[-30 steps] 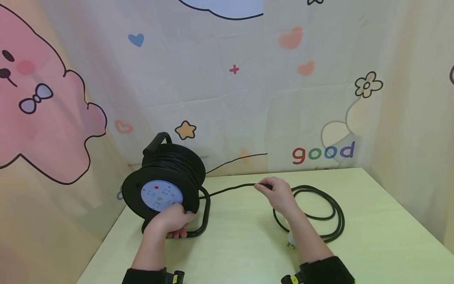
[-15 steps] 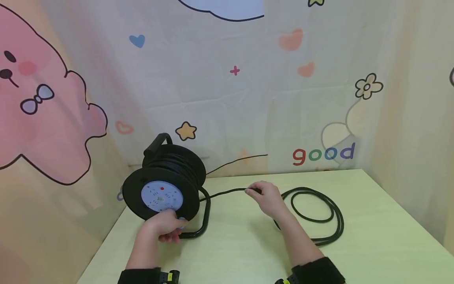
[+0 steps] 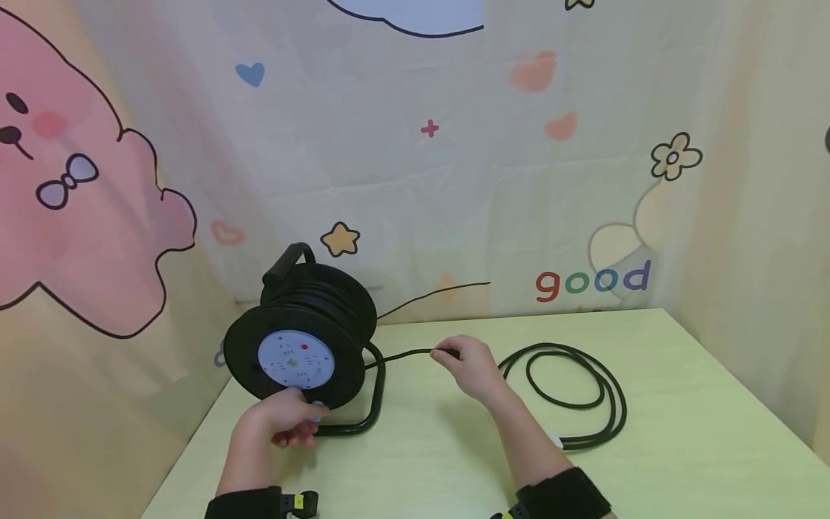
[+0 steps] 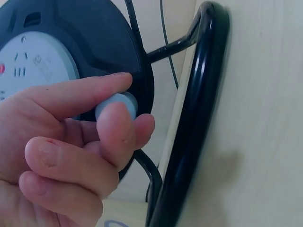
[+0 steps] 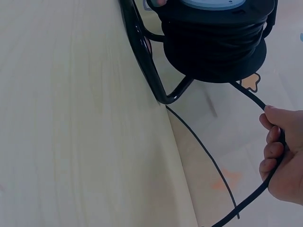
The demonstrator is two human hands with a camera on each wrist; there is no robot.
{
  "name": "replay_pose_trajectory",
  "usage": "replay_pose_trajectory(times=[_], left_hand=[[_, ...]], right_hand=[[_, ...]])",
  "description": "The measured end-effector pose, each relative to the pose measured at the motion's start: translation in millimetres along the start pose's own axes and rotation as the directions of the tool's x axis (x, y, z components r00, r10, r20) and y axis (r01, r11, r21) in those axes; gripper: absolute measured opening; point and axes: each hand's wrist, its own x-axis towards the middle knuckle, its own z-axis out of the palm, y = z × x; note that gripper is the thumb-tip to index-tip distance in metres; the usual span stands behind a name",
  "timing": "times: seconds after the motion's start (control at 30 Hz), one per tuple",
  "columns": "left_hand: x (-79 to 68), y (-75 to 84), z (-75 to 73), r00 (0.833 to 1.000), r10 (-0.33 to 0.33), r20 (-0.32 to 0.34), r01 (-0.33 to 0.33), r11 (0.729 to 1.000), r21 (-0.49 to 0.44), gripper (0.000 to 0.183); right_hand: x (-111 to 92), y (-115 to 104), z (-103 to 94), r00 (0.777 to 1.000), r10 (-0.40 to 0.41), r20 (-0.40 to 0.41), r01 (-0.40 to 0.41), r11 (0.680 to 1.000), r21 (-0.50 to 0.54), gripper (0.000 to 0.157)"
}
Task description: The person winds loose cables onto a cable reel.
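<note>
On the left of the table stands a black cable reel [image 3: 243,353] wound with black cable, a pale socket panel [image 3: 295,357] on its front. My left hand [image 3: 282,417] pinches the small grey-blue knob [image 4: 127,99] at the lower edge of the reel's disc, the other fingers loosely curled. To the right of the reel, my right hand [image 3: 470,367] grips the black cable [image 3: 411,352]. In the right wrist view the fingers [image 5: 272,150] wrap round it, and the cable runs on below the hand.
Loose loops of cable [image 3: 624,407] lie on the table's right. A white end piece [image 3: 555,438] is partly hidden by my right forearm. The reel's black tube frame [image 3: 376,396] rests on the table [image 3: 713,432]. Behind hangs a printed curtain [image 3: 389,158] with a thin dark line.
The reel's disc has turned clockwise, my left hand moving left and down with the knob. My right hand has come left toward the reel with the cable, and the loops have shifted slightly.
</note>
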Motion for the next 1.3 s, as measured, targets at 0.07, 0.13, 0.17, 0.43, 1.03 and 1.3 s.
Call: replay_pose_trajectory(times=[0.07, 0.13, 0.17, 0.43, 1.03, 1.3], left_hand=[[0.4, -3.7, -0.8, 1.0, -0.01, -0.004, 0.01, 0.999, -0.036, 0.037], [1.1, -8.3, -2.0, 1.0, -0.019, -0.007, 0.018, 0.997, -0.071, 0.036], [1.2, -10.5, -2.8, 1.0, -0.023, -0.008, 0.023, 0.996, -0.085, 0.036], [3.1, -26.4, -14.0, 0.999, -0.03, -0.018, 0.027, 0.987, -0.157, 0.037], [-1.4, -29.9, -18.9, 0.998, -0.053, -0.039, 0.047, 0.987, -0.151, 0.036], [-3.7, -27.7, -19.4, 0.997, -0.059, -0.042, 0.052, 0.988, -0.146, 0.036]], right_hand=[[0.7, -0.8, 3.0, 1.0, -0.009, 0.004, 0.009, 1.0, -0.002, 0.01], [1.5, -2.3, 6.0, 1.0, -0.018, 0.009, 0.018, 1.0, 0.0, 0.009], [1.8, -3.1, 7.7, 1.0, -0.023, 0.012, 0.023, 1.0, 0.0, 0.009], [3.8, -6.8, 21.9, 0.999, -0.032, 0.043, 0.032, 0.999, 0.004, 0.011], [0.2, -10.4, 26.4, 0.996, -0.035, 0.082, 0.035, 0.999, 0.004, 0.01], [0.6, -2.7, 8.9, 0.993, -0.116, -0.003, 0.113, 0.974, -0.194, 0.014]])
